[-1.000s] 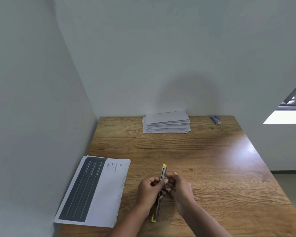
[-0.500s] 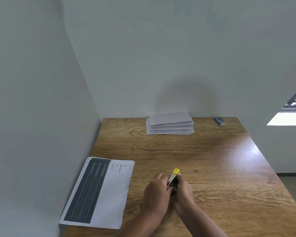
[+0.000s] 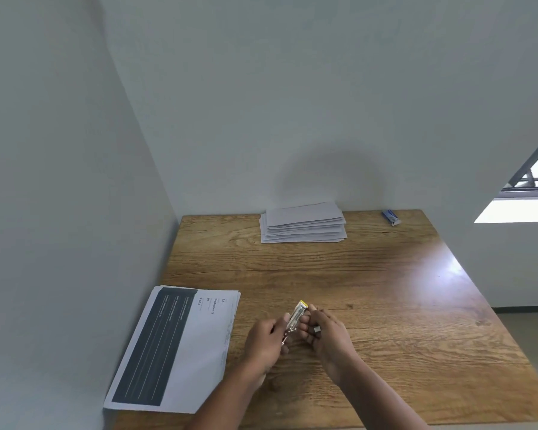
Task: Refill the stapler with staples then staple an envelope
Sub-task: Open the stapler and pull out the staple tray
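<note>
Stapler (image 3: 296,318), yellow-tipped, metal: held above the bench (image 3: 385,290) between your hands. Left hand (image 3: 266,339) fingers curl round its lower end; right hand (image 3: 326,332) fingers pinch beside it. Envelope stack (image 3: 303,223) at far edge; printed sheets (image 3: 180,346) lie left.

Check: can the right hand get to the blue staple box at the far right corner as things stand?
Probably not right away. The path over the table to the blue staple box is bare, but the right hand is busy at the stapler, which the left hand grips, and pinches a small dark piece.
</note>
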